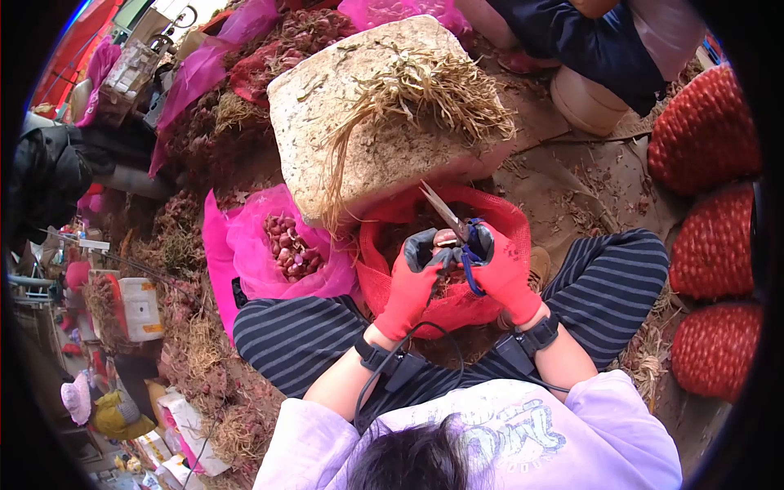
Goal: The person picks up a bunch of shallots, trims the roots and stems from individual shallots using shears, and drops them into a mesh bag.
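My left hand (411, 283), in a red glove with dark grey fingertips, is closed around a small red shallot (445, 238). In my right hand (505, 273), gloved the same way, is a pair of scissors (447, 211) with blue handles, its blades pointing up and away to the left. Both hands meet above an open red mesh bag (380, 296) between my crossed legs; my fingers hide part of the shallot. Left of that bag, a pink mesh bag (335, 278) holds many loose shallots (292, 247).
Ahead stands a pale foam block (314, 122) with a bundle of dried stalks (433, 90) on top. Full red mesh sacks (710, 253) line the right. Heaps of dried shallots (204, 327) lie left. Another person's dark-clothed leg (588, 49) is at the upper right.
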Demonstrator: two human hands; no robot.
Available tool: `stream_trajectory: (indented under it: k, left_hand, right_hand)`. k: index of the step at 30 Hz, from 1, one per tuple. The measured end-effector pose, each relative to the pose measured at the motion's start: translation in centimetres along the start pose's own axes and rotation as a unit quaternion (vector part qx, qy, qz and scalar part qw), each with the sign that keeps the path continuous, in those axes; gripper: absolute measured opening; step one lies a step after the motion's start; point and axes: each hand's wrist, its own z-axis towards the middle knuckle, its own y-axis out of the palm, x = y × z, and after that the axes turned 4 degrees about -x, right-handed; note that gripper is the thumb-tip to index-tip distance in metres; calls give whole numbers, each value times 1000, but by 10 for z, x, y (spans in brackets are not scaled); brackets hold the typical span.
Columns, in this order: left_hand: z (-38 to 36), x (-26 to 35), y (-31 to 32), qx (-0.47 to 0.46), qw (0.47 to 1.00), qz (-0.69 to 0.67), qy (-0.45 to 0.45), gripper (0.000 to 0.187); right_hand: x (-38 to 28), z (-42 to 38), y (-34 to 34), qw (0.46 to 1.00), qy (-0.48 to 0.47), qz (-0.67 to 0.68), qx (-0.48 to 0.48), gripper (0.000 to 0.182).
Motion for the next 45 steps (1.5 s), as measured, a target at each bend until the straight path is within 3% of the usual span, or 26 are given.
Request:
stream_trajectory:
  k: [5,8,11,14,17,18,21,24,27,28,31,32,34,36,38,41,45]
  left_hand:
    - [-4,-12,2,12,998,45,50,39]
    - [-6,-8,4,3,997,67,49,40]
    - [-7,5,7,-2,994,97,45,39]
    - [-6,0,3,-10,996,87,25,39]
    - [-2,-4,2,-15,999,38,-25,37]
    - [-1,-6,0,-15,999,13,-47,36]
    - [4,-28,-8,-19,991,-101,-80,35]
    - [7,-33,-18,-88,978,-176,-76,31]
    - [9,-7,-3,-120,967,-222,-45,26]
    - [10,-2,-2,-72,973,-198,-97,23]
    - [11,-6,-16,-58,960,-235,-141,26]
    - [10,0,-18,-59,954,-253,-148,21]
    - [17,-19,-23,-120,955,-263,-61,16]
    - [21,-15,-22,-137,943,-300,-43,11]
    - [19,-7,-19,-108,918,-368,-101,11]
    - [9,14,-1,-104,970,-222,-11,10]
    - [13,6,1,-121,977,-176,9,6]
  right_hand:
    - [14,0,5,998,31,50,-6,31]
    - [15,-1,4,999,-26,-17,17,32]
    - [5,-1,7,996,-18,64,55,34]
    - [1,-1,4,996,-29,-76,27,37]
    - [-6,-4,11,989,-30,-131,59,36]
    - [-6,-5,10,993,12,-113,32,30]
    - [33,-3,29,989,3,30,143,24]
    - [49,-5,11,977,172,102,73,21]
    - [59,-4,1,899,242,363,23,20]
    - [52,-5,1,906,242,344,45,20]
    - [62,-2,2,964,178,178,81,23]
    - [57,0,0,965,178,178,77,23]
    - [34,3,-6,966,175,176,68,24]
    - [16,6,-7,939,212,272,22,25]
    - [12,6,-3,929,214,301,0,27]
    - [14,2,2,952,164,260,8,26]
    - [12,2,-4,951,144,272,0,23]
